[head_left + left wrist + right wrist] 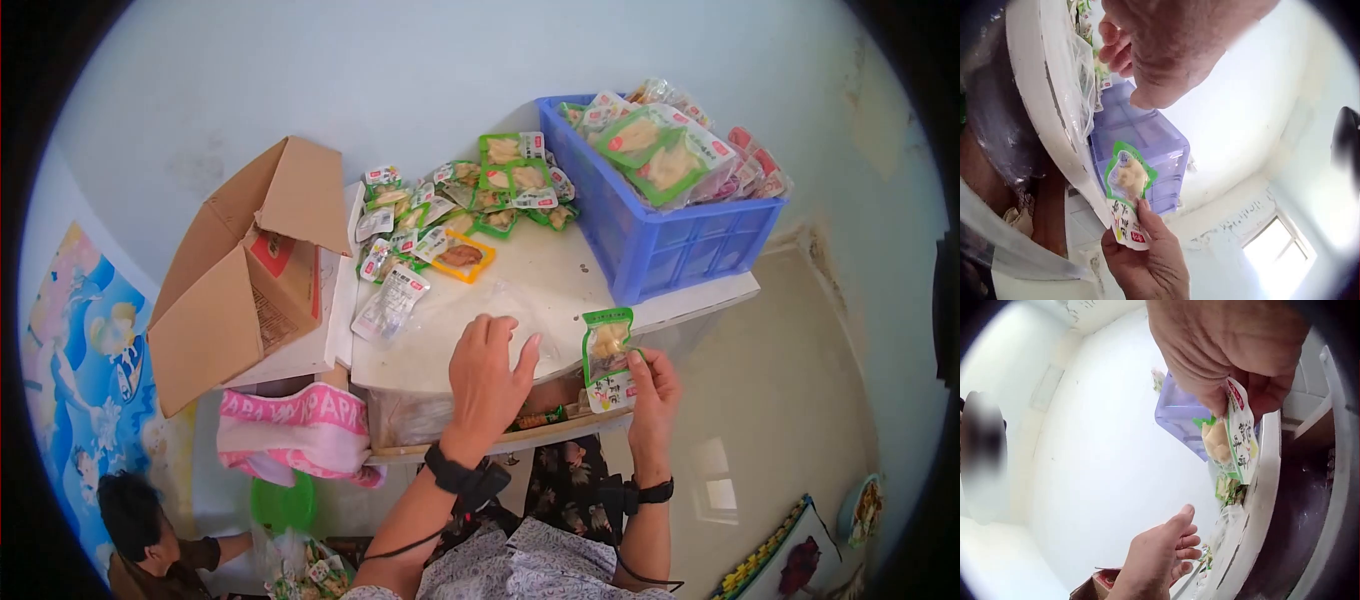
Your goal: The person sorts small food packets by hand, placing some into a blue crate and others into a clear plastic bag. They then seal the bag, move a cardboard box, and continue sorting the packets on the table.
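My right hand (655, 395) pinches a small snack packet (608, 345) by its lower end, thumb in front. The packet has a green border, a see-through window with pale pieces inside and a white printed panel; it is held upright past the table's front edge. In the right wrist view, the thumb and fingers grip the packet (1242, 440) at its edge. My left hand (487, 375) is held over the front of the table, holding nothing, its fingers loosely bent and the thumb apart. Near its fingertips lies a clear plastic bag (505, 305).
Several similar packets (460, 200) are heaped at the back of the white table (590, 265). A blue crate (690, 245) full of packets stands right, an open cardboard box (210, 290) left. A pink towel (295, 425) hangs in front; another person (150, 540) is at lower left.
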`<state>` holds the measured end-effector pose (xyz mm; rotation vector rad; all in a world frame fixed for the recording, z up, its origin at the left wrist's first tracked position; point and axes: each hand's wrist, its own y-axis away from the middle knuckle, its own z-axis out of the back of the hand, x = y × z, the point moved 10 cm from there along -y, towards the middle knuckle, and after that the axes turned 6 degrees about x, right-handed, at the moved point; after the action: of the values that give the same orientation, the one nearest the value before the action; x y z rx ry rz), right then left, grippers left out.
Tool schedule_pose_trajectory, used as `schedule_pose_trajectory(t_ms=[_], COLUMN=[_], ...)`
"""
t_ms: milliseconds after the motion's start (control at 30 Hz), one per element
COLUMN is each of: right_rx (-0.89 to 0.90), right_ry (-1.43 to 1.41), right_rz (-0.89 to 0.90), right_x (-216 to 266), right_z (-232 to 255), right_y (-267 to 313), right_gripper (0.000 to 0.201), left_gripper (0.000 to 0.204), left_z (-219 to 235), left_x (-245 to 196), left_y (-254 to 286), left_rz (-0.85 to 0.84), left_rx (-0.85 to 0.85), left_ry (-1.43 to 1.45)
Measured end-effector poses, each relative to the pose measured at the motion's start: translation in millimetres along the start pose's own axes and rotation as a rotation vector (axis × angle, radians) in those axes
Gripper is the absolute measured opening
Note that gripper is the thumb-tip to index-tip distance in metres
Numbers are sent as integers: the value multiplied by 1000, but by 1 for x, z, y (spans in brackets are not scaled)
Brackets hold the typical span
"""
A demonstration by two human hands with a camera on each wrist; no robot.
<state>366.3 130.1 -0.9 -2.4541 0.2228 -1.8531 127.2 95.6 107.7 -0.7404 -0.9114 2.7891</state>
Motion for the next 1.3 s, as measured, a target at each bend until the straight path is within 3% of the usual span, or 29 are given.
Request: schedule_pose_trajectory(t_ms=[100, 200, 300, 500, 600, 833, 933, 1000, 1033, 1200, 1300], right_rx=[-1, 4, -1, 90, 180, 400, 332, 255, 217, 296, 330], right_ry=[20, 70, 101, -128, -93, 103, 123, -14, -82, 234, 280], right_rz=[-7, 4, -23, -76, -113, -90, -47, -7, 13, -9, -37], right_x=[-4, -8, -7, -1, 6, 17, 26, 40, 45, 40, 27], right_z=[2, 4, 7, -5, -21, -65, -62, -60, -58, -71, -72], right_y=[1, 0, 2, -2, -8, -20, -21, -19, -18, -13, -17], right_gripper=[14, 15, 15, 13, 12, 14, 14, 13, 13, 14, 15], left_gripper=[40, 36, 31, 15, 7, 6, 8, 8, 8, 6, 7], left_z=[-31, -61, -67, -43, -24, 8, 16, 18, 15, -4, 0], left_x=[5, 17, 22, 42, 36, 11, 4, 5, 10, 26, 38], left_y=[-15, -18, -15, 2, 13, 21, 22, 23, 24, 31, 32], left_rz=[44, 131, 94, 153, 151, -63, -128, -144, -108, 75, 115], left_rx=[113, 235, 219, 281, 245, 154, 94, 58, 71, 107, 38], left_ry=[-127, -235, -233, 187, 279, 77, 49, 39, 68, 227, 229])
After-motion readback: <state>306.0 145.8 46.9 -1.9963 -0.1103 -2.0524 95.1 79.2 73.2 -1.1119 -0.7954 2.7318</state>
